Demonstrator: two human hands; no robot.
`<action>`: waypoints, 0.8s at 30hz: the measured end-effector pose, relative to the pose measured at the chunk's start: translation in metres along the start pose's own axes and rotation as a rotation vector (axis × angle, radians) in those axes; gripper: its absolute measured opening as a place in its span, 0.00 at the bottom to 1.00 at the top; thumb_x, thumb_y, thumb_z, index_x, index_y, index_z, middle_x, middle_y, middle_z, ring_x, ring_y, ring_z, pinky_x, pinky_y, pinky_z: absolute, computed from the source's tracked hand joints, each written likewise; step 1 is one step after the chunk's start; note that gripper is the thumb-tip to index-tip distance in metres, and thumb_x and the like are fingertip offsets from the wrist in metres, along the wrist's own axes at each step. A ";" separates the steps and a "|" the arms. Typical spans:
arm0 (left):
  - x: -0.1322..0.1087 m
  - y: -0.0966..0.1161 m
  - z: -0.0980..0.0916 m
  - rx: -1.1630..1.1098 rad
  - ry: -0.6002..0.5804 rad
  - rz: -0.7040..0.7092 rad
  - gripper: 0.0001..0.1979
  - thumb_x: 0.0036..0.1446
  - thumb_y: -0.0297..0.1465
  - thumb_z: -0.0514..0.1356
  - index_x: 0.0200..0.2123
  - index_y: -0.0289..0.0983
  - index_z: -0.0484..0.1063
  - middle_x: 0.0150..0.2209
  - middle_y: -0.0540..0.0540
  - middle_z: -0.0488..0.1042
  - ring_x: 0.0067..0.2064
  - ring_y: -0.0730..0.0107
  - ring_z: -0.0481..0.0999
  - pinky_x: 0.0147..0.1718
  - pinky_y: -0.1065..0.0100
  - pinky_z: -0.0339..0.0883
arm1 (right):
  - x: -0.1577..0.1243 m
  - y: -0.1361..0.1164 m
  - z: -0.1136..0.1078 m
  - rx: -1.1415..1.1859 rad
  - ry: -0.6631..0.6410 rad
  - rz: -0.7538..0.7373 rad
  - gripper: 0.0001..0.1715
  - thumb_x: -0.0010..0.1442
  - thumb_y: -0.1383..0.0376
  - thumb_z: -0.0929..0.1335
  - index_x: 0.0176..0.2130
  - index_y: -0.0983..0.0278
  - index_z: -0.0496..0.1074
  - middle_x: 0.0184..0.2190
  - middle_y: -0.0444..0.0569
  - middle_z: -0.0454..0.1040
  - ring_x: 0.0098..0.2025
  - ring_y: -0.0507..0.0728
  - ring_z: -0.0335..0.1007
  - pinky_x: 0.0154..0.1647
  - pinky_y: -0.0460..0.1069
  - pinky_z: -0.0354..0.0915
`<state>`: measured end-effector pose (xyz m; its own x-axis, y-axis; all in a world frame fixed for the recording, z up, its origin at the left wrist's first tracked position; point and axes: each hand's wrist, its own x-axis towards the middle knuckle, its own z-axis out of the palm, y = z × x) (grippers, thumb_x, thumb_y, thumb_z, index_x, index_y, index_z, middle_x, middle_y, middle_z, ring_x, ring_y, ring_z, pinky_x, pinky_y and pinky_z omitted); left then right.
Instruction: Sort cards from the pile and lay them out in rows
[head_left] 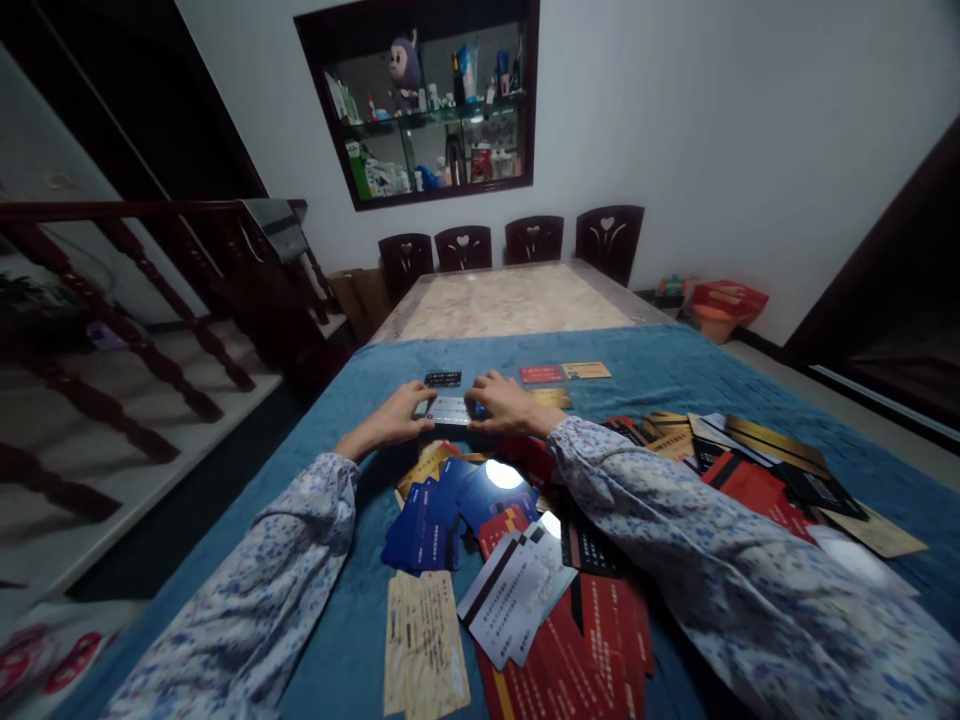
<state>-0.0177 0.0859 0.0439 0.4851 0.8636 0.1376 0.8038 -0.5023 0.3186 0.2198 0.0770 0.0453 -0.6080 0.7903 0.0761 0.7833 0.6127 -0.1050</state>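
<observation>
A silvery-white card [448, 411] is held level between my two hands, a little above the blue cloth. My left hand [400, 414] grips its left end between thumb and fingers. At its right end, my right hand [501, 402] has its fingers closed round the edge, partly covering a blue patch. Just behind the card lies a black card [442, 379]. Beyond my right hand are a red card [541, 375] and a yellow card [586, 370], side by side. A gold card [551, 398] shows partly behind my right wrist.
Nearer me spread loose piles of blue cards [424, 525], white cards [510, 595], red cards [559, 665] and wood-patterned cards [425, 640]. Another mixed pile with black cards [817, 490] lies right of my right arm. Blue cloth [337, 560] covers the near table; chairs [532, 240] stand at the far end.
</observation>
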 end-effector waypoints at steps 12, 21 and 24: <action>0.007 -0.035 0.002 0.015 -0.012 -0.078 0.25 0.49 0.33 0.65 0.52 0.36 0.76 0.51 0.41 0.72 0.53 0.53 0.74 0.58 0.55 0.68 | 0.037 -0.004 0.014 -0.006 -0.009 0.004 0.21 0.60 0.55 0.70 0.48 0.63 0.77 0.56 0.60 0.71 0.57 0.70 0.61 0.48 0.59 0.65; 0.014 -0.054 0.008 -0.006 -0.041 -0.075 0.27 0.48 0.34 0.64 0.53 0.37 0.76 0.53 0.41 0.72 0.54 0.53 0.74 0.57 0.58 0.69 | 0.053 -0.002 0.020 0.003 -0.052 0.011 0.23 0.59 0.56 0.71 0.51 0.63 0.78 0.57 0.62 0.71 0.59 0.73 0.61 0.50 0.61 0.66; 0.018 -0.058 0.012 -0.003 -0.077 -0.070 0.28 0.49 0.34 0.65 0.55 0.36 0.75 0.55 0.39 0.72 0.56 0.52 0.74 0.58 0.57 0.68 | 0.056 -0.001 0.023 -0.005 -0.055 0.017 0.22 0.59 0.56 0.71 0.50 0.63 0.78 0.57 0.63 0.72 0.58 0.72 0.63 0.50 0.61 0.66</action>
<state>-0.0513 0.1302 0.0170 0.4526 0.8907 0.0425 0.8357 -0.4403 0.3282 0.1820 0.1201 0.0268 -0.6005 0.7994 0.0194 0.7943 0.5991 -0.1006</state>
